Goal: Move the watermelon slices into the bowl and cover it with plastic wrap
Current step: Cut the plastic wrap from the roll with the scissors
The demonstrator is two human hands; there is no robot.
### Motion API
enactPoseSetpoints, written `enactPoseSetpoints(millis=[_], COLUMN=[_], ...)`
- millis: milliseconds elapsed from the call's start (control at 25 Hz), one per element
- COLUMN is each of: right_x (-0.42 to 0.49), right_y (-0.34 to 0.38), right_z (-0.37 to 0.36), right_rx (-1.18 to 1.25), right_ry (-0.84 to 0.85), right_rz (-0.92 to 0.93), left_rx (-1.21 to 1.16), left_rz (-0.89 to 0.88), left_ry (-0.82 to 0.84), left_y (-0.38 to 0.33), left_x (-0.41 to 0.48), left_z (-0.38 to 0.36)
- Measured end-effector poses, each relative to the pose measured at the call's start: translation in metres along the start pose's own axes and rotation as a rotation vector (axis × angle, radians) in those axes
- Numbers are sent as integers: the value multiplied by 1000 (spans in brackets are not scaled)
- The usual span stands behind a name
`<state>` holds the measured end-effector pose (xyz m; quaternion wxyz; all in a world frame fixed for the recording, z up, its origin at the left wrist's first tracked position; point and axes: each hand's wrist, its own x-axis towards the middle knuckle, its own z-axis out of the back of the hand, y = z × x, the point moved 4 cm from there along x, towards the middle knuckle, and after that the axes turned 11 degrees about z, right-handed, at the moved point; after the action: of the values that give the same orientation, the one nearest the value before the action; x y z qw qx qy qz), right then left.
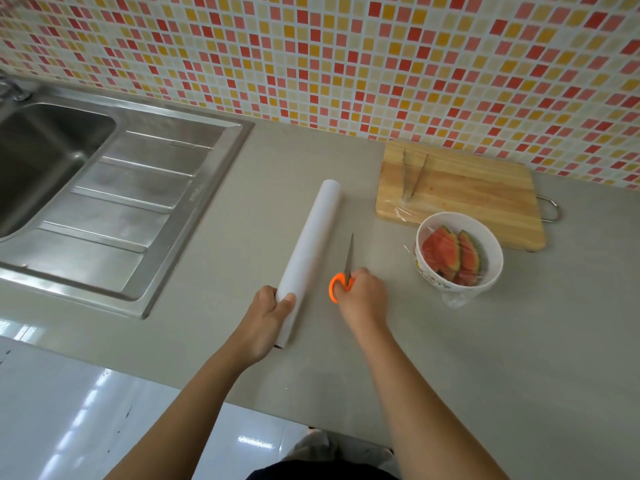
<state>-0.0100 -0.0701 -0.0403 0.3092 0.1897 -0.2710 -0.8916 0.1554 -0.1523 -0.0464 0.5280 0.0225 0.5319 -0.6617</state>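
Observation:
A white bowl (491,271) stands on the grey counter at the right, with watermelon slices (450,254) inside and clear plastic wrap (457,299) stretched over it and hanging down its front. The white roll of plastic wrap (311,237) lies on the counter mid-frame; my left hand (270,317) grips its near end. My right hand (363,296) holds the orange-handled scissors (341,282) by the handles, blades closed and pointing away on the counter, left of the bowl.
A wooden cutting board (478,195) with metal tongs (414,176) lies behind the bowl, against the tiled wall. A steel sink with drainboard (131,202) fills the left. The counter's front edge runs just below my hands.

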Motion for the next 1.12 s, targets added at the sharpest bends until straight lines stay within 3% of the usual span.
enactPoseSetpoints(millis=[160, 600, 760, 840, 920, 1000, 1120], right_x=[-5, -21, -26, -28, -31, -32, -19], right_y=[3, 0, -3, -1, 1, -4, -41], right_z=[-2, -10, -9, -3, 13, 45, 110], right_rx=[-94, -106, -79, -39, 55, 166, 311], right_ry=[60, -23, -74, -96, -177, -354, -661], right_rz=[-26, 88, 128, 161, 205, 251, 203], left_rx=[160, 372, 245, 335, 501, 425, 102], left_rz=[-24, -63, 8, 1, -77, -293, -439], left_ry=[-85, -268, -200, -252, -437, -518, -238], left_y=[4, 7, 12, 9, -5, -31, -79], left_x=[-1, -11, -12, -16, -23, -29, -24], left_z=[-8, -15, -14, -11, -2, -5, -37])
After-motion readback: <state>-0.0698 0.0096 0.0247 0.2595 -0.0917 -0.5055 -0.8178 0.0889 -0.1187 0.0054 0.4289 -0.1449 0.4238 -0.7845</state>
